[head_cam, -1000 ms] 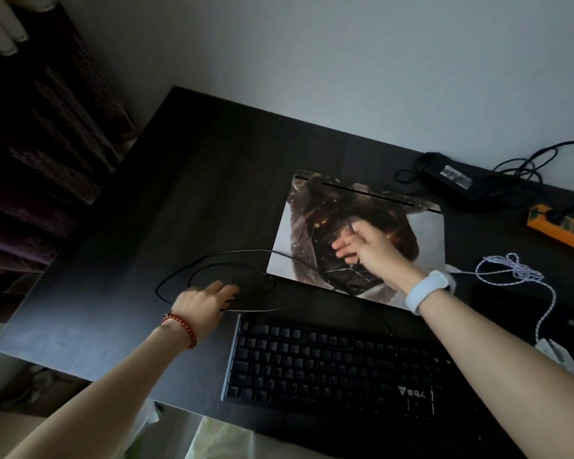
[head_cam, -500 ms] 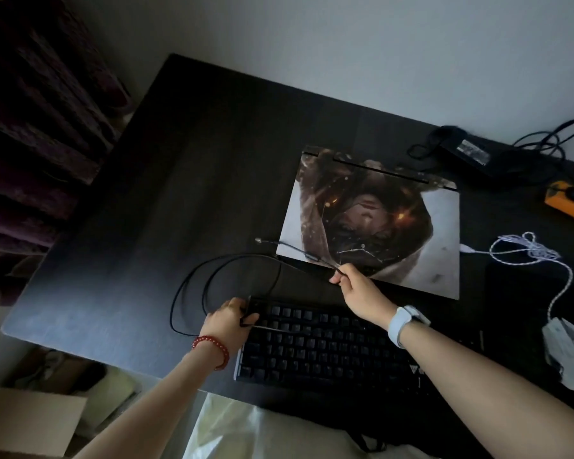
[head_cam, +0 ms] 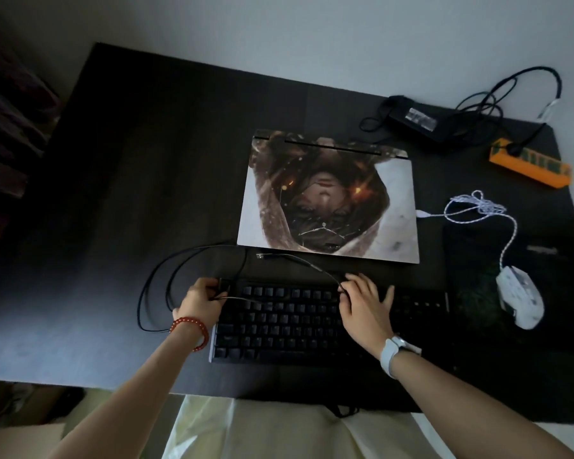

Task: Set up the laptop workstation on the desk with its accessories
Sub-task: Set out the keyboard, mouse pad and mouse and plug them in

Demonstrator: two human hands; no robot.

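Observation:
A closed laptop [head_cam: 328, 197] with a picture on its lid lies on the dark desk [head_cam: 146, 160]. In front of it sits a black keyboard [head_cam: 285, 323]. Its black cable [head_cam: 166, 270] loops to the left, and the plug end [head_cam: 262, 256] lies between laptop and keyboard. My left hand [head_cam: 201, 299] grips the keyboard's far left corner together with the cable. My right hand [head_cam: 367, 299] rests on the keyboard's upper middle, fingers pinching the cable. A white mouse [head_cam: 521, 299] with a braided white cable [head_cam: 474, 207] sits on a dark mouse pad [head_cam: 478, 260] at the right.
A black power brick [head_cam: 418, 119] with tangled cords lies at the back right, next to an orange power strip [head_cam: 531, 164]. A pale wall runs behind the desk. Dark fabric hangs at the far left.
My right hand came off the laptop lid, pulled the cable toward me and now rests on the keyboard. My left hand moved from the cable loop to the keyboard's left corner.

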